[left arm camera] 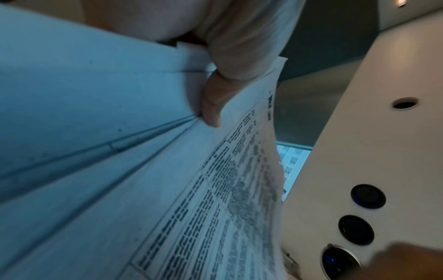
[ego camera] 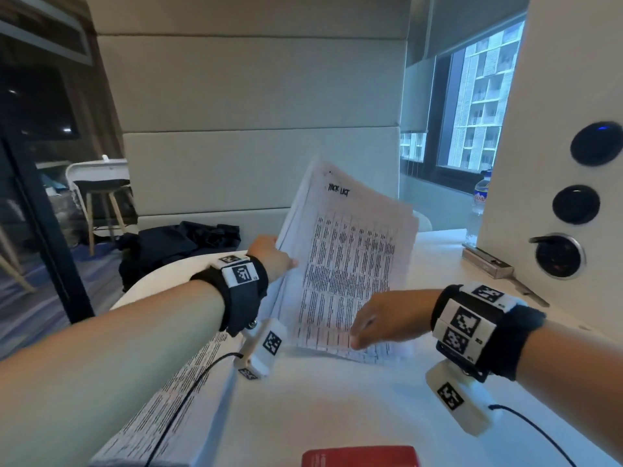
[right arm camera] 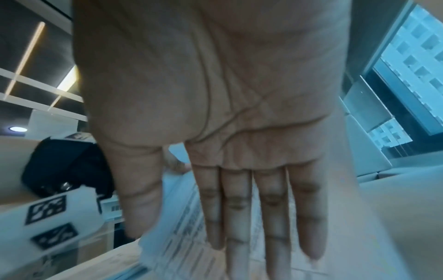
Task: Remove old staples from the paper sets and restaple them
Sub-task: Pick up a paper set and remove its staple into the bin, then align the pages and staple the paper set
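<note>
A thick set of printed sheets (ego camera: 347, 264) headed "Pack List" stands tilted up off the white table (ego camera: 337, 406), its lower edge near the surface. My left hand (ego camera: 273, 256) grips its left edge, thumb (left arm camera: 210, 109) on the printed face (left arm camera: 215, 208), fingers behind. My right hand (ego camera: 374, 323) is flat, fingers straight (right arm camera: 242, 217), reaching over the bottom of the sheets (right arm camera: 182, 227); contact is unclear. A second printed set (ego camera: 175, 392) lies under my left forearm. A grey stapler (ego camera: 488, 262) lies at the right by the white panel.
A white panel (ego camera: 553, 163) with round black sockets rises at the right. A red box (ego camera: 360, 456) sits at the table's near edge. A dark bag (ego camera: 175, 247) lies on the padded bench beyond the table. A water bottle (ego camera: 480, 193) stands by the window.
</note>
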A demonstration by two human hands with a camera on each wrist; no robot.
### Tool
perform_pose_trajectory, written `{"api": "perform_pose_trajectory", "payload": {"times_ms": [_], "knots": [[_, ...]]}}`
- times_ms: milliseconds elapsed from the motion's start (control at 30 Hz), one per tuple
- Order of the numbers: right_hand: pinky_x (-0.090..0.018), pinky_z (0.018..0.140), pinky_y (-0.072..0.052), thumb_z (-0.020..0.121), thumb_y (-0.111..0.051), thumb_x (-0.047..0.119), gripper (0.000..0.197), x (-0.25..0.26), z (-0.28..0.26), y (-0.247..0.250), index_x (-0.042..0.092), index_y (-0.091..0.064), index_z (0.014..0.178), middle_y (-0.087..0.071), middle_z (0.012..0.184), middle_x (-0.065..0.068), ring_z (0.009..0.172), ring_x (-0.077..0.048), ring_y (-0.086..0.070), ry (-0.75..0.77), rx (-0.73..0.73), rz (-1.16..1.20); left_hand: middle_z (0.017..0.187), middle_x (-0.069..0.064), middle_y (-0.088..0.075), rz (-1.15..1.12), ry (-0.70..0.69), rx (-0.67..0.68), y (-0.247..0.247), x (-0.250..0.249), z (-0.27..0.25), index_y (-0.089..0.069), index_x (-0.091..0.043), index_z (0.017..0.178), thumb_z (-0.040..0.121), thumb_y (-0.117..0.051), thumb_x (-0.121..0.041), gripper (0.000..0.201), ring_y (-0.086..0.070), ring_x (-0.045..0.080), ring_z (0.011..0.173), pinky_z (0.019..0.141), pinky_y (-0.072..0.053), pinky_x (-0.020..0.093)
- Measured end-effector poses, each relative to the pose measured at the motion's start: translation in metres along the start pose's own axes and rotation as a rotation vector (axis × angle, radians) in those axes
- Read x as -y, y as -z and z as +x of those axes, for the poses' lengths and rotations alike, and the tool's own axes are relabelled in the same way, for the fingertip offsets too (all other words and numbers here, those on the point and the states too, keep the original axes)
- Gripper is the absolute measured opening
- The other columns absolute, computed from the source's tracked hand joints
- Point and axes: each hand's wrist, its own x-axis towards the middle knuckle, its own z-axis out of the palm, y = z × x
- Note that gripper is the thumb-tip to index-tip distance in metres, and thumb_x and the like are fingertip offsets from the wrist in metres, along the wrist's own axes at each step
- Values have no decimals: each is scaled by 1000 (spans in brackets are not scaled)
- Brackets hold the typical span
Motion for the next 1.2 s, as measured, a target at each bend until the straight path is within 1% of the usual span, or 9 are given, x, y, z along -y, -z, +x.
{"api": "perform_pose_trajectory", "payload": {"times_ms": [100,367,533,667,767,900,1000,1100,1200], "knots": [[-37,101,-47,86,-55,63,57,12,-16,-4,23,-61,126,-67,116,8,109,-13,-62,26,78,67,91,12,-57,0,-65,-132,36,-13,-6,-62,-1,113,91,-62,-13,25,-53,23,78,68,-40,28],[-38,110,-29,78,-66,62,74,51,-42,-36,34,-43,141,-47,142,13,130,-13,-43,117,223,-201,81,2,-58,240,-200,-259,116,-36,-35,-54,-12,128,97,-50,-14,32,-54,20,67,65,-49,30],[-36,98,-42,76,-72,54,63,61,-51,-55,34,-50,132,-56,128,9,116,-16,-53,60,144,-298,65,7,-51,614,-176,-135,142,-37,-65,-58,-2,80,92,-53,-7,14,-43,19,58,54,-34,28],[-28,79,-45,86,-68,38,21,65,-59,-62,23,-64,101,-55,78,11,73,-10,-53,15,109,-282,88,5,-64,792,-113,145,134,0,-75,-67,-14,99,90,-58,-13,13,-52,19,74,68,-44,27],[-30,73,-48,87,-66,37,33,62,-62,-65,19,-61,115,-58,86,7,75,-12,-56,-47,90,-373,79,-3,-69,815,-91,376,108,29,-86,-68,-28,68,85,-55,-6,31,-57,18,74,77,-50,32],[-20,52,-32,92,-61,24,36,50,-69,-65,19,-51,126,-45,73,11,56,-2,-41,-147,91,-346,63,-4,-58,807,-95,461,65,48,-111,-60,-22,56,84,-54,1,37,-51,19,69,65,-42,26],[-21,54,-35,95,-55,27,27,37,-68,-72,16,-51,120,-52,80,7,60,-5,-47,-218,65,-300,74,3,-57,911,-147,470,39,51,-125,-64,-11,79,85,-47,4,24,-48,21,76,67,-35,26],[-23,62,-40,99,-47,37,32,25,-68,-78,12,-57,115,-60,89,1,70,-11,-52,-252,23,-310,84,1,-60,1075,-215,415,24,49,-132,-59,-12,109,89,-48,-9,23,-51,24,85,95,-32,37],[-24,67,-42,100,-45,32,32,13,-70,-74,7,-60,113,-64,95,-4,77,-15,-55,-305,-56,-269,118,4,-58,1167,-321,290,17,49,-136,-34,-19,136,87,-58,-29,56,-53,27,107,100,-30,46]]}}
